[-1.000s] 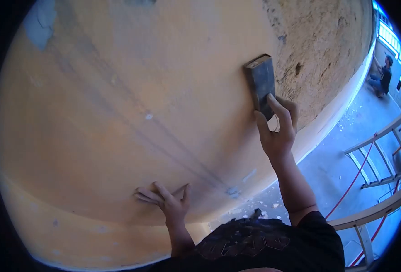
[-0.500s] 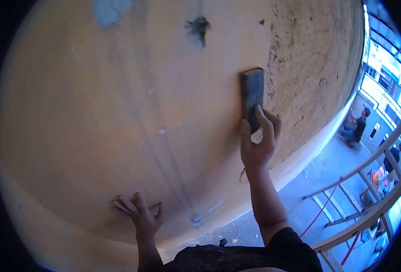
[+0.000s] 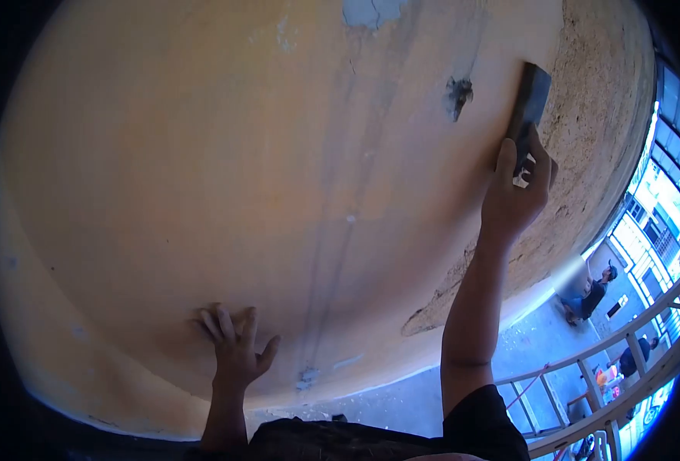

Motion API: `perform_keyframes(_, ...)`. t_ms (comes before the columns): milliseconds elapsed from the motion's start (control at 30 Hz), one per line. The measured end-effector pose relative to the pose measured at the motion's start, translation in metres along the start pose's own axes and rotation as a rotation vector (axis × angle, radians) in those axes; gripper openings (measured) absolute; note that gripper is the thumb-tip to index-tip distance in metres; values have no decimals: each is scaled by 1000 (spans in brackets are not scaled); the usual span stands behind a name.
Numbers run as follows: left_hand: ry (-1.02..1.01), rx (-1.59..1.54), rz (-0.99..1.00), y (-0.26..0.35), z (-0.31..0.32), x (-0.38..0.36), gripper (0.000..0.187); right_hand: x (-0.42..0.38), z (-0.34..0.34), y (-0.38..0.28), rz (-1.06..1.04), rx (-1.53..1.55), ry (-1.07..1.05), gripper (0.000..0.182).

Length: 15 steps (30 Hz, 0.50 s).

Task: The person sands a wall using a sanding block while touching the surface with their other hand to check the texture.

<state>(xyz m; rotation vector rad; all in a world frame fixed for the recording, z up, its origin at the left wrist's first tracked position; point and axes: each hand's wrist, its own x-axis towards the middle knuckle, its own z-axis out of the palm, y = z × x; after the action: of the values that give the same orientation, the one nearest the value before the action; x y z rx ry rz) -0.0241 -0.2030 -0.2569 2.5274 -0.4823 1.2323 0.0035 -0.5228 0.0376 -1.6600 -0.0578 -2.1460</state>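
Observation:
In the head view, my right hand (image 3: 517, 200) is raised high at the right, fingers and thumb closed around the lower end of a dark grey sanding block (image 3: 533, 96). The block's long side stands nearly upright against the yellowish wall (image 3: 240, 184), beside a rough strip of bare plaster (image 3: 597, 100). My left hand (image 3: 236, 349) rests low on the wall with its fingers spread, holding nothing. Left of the block is a dark chipped hole (image 3: 457, 96). A grey patch (image 3: 372, 11) shows at the top edge.
A ladder (image 3: 588, 384) stands at the lower right over a grey floor (image 3: 401, 403). Farther off, one person (image 3: 595, 296) crouches at a wall, and another person (image 3: 636, 357) in dark clothing is partly hidden behind the ladder.
My right hand and the block have moved up and to the right along the wall. The view has shifted as well. My left hand stays low on the wall, its fingers spread wider.

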Motion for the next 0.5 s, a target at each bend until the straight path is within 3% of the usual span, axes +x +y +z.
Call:
perform_keyframes(67, 43, 12, 16, 2, -2, 3, 66, -16, -1, 6, -65, -2, 33, 27)
perform_keyframes(233, 34, -48, -13, 9, -3, 7, 63, -153, -41, 17, -28, -134, -23, 31)
perform_keyframes(300, 58, -90, -7, 9, -1, 3, 62, -132, -38, 21, -57, -119, -24, 32)
perform_keyframes(333, 57, -107, 5, 8, 0, 1, 62, -103, -29, 28, -201, -169, -27, 32)
perform_keyframes(433, 29, -103, -27, 6, 1, 0, 61, -3, 3, -1, -27, -33, 8, 32)
perform_keyframes(500, 48, -109, -40, 4, 5, -1, 59, 18, 9, -15, 32, 20, 35, 32)
